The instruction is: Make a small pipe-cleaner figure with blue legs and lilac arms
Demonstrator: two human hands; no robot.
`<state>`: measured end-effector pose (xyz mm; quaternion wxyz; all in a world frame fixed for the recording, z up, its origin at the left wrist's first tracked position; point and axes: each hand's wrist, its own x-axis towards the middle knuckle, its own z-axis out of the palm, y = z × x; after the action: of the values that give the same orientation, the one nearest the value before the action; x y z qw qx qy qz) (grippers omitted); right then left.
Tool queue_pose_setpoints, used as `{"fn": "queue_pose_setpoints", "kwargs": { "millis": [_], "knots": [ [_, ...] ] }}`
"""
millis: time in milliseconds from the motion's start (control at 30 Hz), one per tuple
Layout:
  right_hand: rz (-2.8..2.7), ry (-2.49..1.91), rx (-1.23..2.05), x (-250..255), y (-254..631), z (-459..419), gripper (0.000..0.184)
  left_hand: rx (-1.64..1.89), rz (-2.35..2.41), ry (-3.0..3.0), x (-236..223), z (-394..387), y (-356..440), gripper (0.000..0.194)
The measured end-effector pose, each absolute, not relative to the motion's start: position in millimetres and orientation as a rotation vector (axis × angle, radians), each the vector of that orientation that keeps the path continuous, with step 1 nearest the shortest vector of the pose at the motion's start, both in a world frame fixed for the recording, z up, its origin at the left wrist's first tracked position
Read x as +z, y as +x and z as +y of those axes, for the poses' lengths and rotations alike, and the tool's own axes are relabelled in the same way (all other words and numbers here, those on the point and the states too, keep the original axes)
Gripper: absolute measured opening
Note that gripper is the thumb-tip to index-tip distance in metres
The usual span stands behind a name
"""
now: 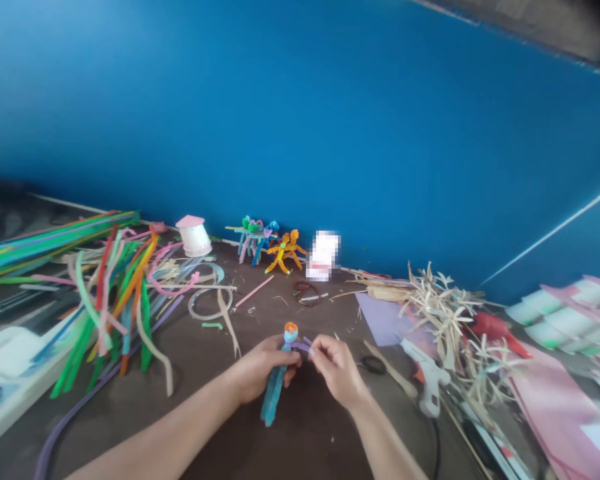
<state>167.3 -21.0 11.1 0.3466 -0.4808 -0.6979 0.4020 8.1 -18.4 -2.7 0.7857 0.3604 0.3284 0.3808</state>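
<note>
From the head view, we are clenching a blue pipe-cleaner figure [275, 393] with an orange head in our left hand [263, 369], low on the brown table [310, 447], while our right hand [336, 370] is pinching one purple pipe cleaner [304, 346] at its neck. Its body is formed, and the purple end is unwound. Near the blue wall [300, 120], we are seeing two orange figures [283, 253] and roughly three teal-and-pink figures [254, 240] standing. To our right, we are seeing one glue gun [427, 373] and one heap of dried straw [440, 313].
</note>
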Motion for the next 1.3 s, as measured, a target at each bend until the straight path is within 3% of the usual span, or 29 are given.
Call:
{"fn": "queue_pose_setpoints", "kwargs": {
  "millis": [167, 367, 433, 600, 800, 1100, 1300],
  "knots": [
    [-1.646, -1.198, 1.009, -2, 175, -17, 0.025, 0.786, 0.674, 0.752, -2, -19, 9, 0.022],
    [-1.745, -1.231, 0.959, -3, 182, -15, 0.019, 0.778, 0.792, 0.743, -7, -19, 14, 0.02],
    [-1.718, -1.221, 0.911, -3, 180, -16, 0.026, 0.738, 0.801, 0.779, -8, -21, 16, 0.018],
    [-1.672, -1.164, 1.069, -2, 175, -19, 0.015, 0.656, 0.822, 0.911, -8, -28, 21, 0.018],
    [-1.476, -1.108, 1.307, -1, 176, -20, 0.015, 0.623, 0.698, 0.92, -12, -29, 18, 0.016],
    [-1.288, -1.166, 1.26, -4, 174, -17, 0.019, 0.703, 0.947, 1.36, -10, -34, 22, 0.022],
    [-1.154, -1.143, 1.383, -2, 182, -13, 0.021, 0.669, 0.761, 0.852, -4, -32, 21, 0.022]
  ]
}}
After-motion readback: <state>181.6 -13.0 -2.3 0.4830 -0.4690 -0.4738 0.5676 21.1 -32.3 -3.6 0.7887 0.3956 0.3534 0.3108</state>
